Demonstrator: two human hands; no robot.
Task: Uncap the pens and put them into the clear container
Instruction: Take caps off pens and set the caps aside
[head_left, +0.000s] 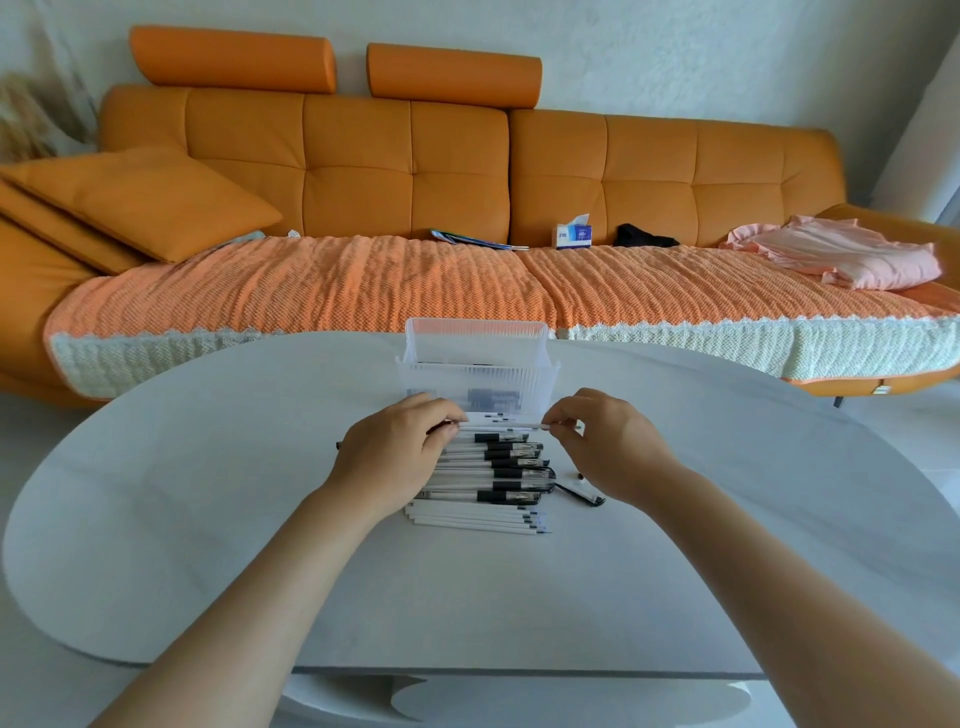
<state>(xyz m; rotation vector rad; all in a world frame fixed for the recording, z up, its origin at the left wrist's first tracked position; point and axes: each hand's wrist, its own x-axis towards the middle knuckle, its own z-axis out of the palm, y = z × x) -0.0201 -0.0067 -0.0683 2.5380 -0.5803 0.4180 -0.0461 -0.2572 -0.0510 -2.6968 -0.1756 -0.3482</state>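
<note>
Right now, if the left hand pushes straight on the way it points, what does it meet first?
Probably the container, its near wall just beyond the left hand, which pinches a pen together with the right hand. Depth is unclear here.

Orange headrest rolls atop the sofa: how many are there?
2. One headrest roll sits above the sofa's left backrest, the other right of it, near the middle. None looks hidden.
</note>
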